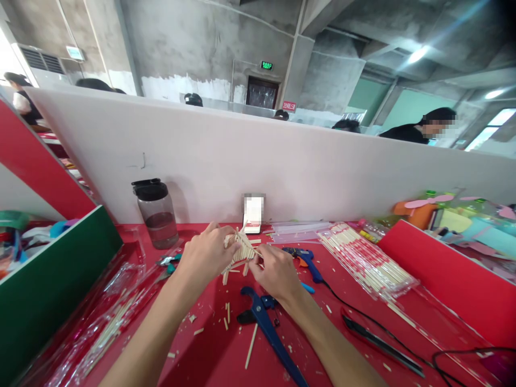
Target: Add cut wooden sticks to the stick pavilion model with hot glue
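Note:
Over the red table, my left hand (210,248) grips the left side of a small model built of pale wooden sticks (243,250). My right hand (278,269) is closed in a pinch at the model's right edge, with what looks like a thin stick between its fingers. Several short cut sticks (226,277) lie just beneath the hands. Below my right hand rests a blue-handled cutter (270,336). A blue hot glue gun (308,260) lies to the right of that hand, its black cord trailing off to the right.
Bundled sticks in plastic wrap (366,260) lie at right, beyond a black-bladed knife (381,344). A dark-lidded water bottle (156,215) and a phone (253,215) stand by the white partition (209,156). Green (60,290) and red (447,279) side boards flank the table. Other people sit beyond.

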Tool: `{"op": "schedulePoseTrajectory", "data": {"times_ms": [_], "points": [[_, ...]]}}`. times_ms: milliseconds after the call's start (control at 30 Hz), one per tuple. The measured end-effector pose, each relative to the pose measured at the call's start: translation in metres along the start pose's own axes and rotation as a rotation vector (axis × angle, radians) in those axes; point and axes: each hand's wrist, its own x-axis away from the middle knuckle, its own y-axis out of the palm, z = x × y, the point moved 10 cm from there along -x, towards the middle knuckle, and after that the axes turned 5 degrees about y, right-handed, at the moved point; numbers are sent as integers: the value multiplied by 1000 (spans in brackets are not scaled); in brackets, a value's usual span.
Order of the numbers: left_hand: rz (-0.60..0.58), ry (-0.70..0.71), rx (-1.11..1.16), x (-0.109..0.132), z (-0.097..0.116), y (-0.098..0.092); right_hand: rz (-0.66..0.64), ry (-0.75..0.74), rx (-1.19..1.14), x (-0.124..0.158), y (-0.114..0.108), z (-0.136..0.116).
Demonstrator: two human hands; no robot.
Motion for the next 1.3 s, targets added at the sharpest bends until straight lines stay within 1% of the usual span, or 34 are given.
{"op": "schedulePoseTrajectory", "data": {"times_ms": [233, 533, 767, 867, 1133, 1300], "points": [[-1, -4, -1, 1, -1, 0, -20, 10, 37, -1, 1, -1], [3, -4, 9, 0, -1, 0, -46, 27, 11, 3, 2, 2], [-2, 1, 4, 0, -2, 1, -64, 44, -135, 6, -4, 5], [3, 7, 2, -1, -1, 1, -56, 52, -159, 4, -5, 5], [-7, 3, 1, -1, -1, 1, -68, 159, -165, 3, 7, 14], [1, 0, 12, -1, -2, 2, -63, 182, -156, 1, 9, 15]]}}
